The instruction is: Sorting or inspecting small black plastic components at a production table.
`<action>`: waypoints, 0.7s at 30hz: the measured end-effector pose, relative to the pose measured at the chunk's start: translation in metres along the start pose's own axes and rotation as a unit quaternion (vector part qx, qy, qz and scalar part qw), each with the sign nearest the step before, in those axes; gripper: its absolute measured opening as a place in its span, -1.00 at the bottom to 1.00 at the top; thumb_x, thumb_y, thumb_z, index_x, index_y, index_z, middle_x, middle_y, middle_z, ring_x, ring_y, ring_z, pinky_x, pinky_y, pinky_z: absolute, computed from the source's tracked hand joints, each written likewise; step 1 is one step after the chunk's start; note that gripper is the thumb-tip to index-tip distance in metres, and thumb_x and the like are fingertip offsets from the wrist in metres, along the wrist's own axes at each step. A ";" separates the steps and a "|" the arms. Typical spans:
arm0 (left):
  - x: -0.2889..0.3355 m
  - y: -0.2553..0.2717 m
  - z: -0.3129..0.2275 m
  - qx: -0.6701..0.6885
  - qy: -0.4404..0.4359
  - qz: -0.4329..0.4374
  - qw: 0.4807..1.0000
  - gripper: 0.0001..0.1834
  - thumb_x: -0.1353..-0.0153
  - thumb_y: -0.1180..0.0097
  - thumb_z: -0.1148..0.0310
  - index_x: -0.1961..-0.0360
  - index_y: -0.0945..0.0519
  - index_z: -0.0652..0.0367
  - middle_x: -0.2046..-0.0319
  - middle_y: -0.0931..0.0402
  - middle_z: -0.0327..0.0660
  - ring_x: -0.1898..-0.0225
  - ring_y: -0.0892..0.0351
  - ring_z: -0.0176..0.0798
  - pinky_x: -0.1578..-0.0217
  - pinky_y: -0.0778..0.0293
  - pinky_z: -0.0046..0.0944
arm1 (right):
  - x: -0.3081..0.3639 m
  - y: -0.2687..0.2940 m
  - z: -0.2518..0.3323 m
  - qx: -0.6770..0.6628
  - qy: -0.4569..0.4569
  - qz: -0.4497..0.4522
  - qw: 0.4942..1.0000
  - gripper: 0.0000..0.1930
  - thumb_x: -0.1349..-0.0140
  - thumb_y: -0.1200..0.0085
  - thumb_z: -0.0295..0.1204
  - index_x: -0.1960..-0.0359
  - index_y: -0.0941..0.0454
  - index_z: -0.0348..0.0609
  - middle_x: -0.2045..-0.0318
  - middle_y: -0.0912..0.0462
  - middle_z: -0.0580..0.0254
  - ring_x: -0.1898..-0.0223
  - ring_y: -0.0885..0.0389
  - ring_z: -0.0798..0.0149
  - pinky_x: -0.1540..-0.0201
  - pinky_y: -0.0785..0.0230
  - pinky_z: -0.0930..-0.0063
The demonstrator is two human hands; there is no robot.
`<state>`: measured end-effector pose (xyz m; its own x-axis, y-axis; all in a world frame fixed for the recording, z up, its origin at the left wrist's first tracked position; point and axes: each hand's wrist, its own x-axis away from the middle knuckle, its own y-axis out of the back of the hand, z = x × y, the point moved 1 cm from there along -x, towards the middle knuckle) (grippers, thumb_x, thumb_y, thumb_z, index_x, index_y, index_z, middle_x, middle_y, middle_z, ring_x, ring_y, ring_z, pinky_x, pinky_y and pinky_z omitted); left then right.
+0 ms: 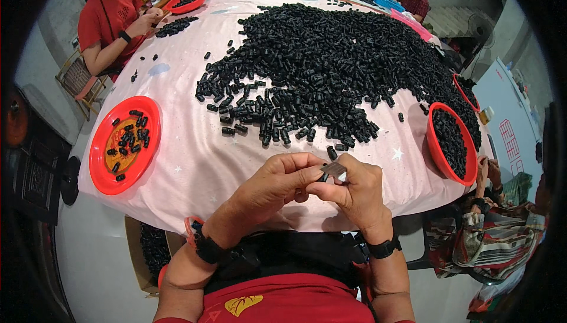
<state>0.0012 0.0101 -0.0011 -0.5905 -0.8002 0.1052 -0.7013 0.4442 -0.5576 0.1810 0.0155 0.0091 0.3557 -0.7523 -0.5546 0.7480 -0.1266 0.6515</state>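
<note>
My left hand (274, 182) pinches a small black plastic part (323, 177) between thumb and fingertips, just above the near side of the cloth-covered table. Between the thumb and fingers of my right hand (357, 190) is a thin metal blade (335, 171), its edge against or very close to the black part. The fingertips hide most of that part. Straight beyond both hands spreads a large heap of similar short black cylindrical parts (319, 63), with a few loose ones lying close to my fingers.
A red plate (98, 160) with scattered black parts lies at the left. On the right stands a full red bowl (436, 153). Under the table's left side is a cardboard box (137, 252) of black pieces. Other people sit around the pale pink tablecloth (195, 145).
</note>
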 end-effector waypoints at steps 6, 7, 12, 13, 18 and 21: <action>-0.001 0.002 0.002 -0.008 -0.007 0.013 1.000 -0.69 -0.28 -0.08 0.26 0.03 -0.49 0.21 0.30 -0.53 -0.40 0.32 -0.51 -0.59 0.27 -0.47 -0.53 | 0.000 -0.001 -0.001 0.007 0.002 0.008 1.000 -0.51 0.01 -0.23 0.08 0.56 -0.47 -0.14 0.78 -0.47 0.27 0.74 -0.52 0.27 0.69 -0.30 0.46; -0.001 0.001 0.001 -0.011 -0.003 0.005 1.000 -0.68 -0.28 -0.08 0.26 0.03 -0.49 0.21 0.29 -0.53 -0.40 0.32 -0.51 -0.60 0.27 -0.47 -0.53 | 0.000 0.000 -0.001 0.013 0.002 0.010 1.000 -0.51 0.01 -0.23 0.08 0.57 -0.47 -0.13 0.79 -0.46 0.27 0.74 -0.51 0.26 0.70 -0.29 0.45; -0.001 0.002 0.002 -0.010 -0.006 -0.004 1.000 -0.67 -0.28 -0.08 0.24 0.03 -0.49 0.21 0.28 -0.54 -0.40 0.33 -0.50 -0.60 0.27 -0.47 -0.53 | 0.001 -0.002 -0.005 0.025 0.005 0.021 0.999 -0.51 0.01 -0.23 0.08 0.58 -0.46 -0.14 0.79 -0.47 0.24 0.74 -0.52 0.24 0.70 -0.29 0.44; -0.002 0.001 0.002 -0.010 -0.006 -0.009 1.000 -0.68 -0.29 -0.08 0.24 0.03 -0.49 0.21 0.29 -0.54 -0.40 0.34 -0.50 -0.60 0.28 -0.46 -0.53 | 0.001 -0.003 -0.004 0.029 0.009 0.019 0.999 -0.51 0.00 -0.23 0.08 0.59 -0.46 -0.14 0.78 -0.47 0.23 0.74 -0.52 0.23 0.70 -0.29 0.44; -0.001 0.001 0.001 -0.018 -0.004 0.002 1.000 -0.69 -0.30 -0.06 0.23 0.03 -0.49 0.19 0.29 -0.54 -0.40 0.36 -0.49 -0.62 0.31 -0.43 -0.55 | 0.000 -0.001 -0.001 0.002 -0.004 0.002 1.000 -0.51 0.00 -0.23 0.07 0.59 -0.47 -0.16 0.78 -0.48 0.19 0.73 -0.53 0.21 0.70 -0.30 0.43; -0.002 0.002 0.003 0.002 -0.009 0.004 1.000 -0.70 -0.30 -0.06 0.24 0.04 -0.50 0.18 0.30 -0.54 -0.41 0.37 -0.47 -0.62 0.32 -0.41 -0.56 | 0.000 -0.003 -0.002 0.019 0.002 0.012 1.000 -0.52 0.01 -0.25 0.05 0.57 -0.47 -0.17 0.77 -0.48 0.19 0.73 -0.53 0.20 0.69 -0.31 0.44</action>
<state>0.0025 0.0117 -0.0048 -0.5891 -0.8035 0.0859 -0.6943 0.4489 -0.5625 0.1798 0.0167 0.0062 0.3764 -0.7524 -0.5405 0.7174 -0.1324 0.6840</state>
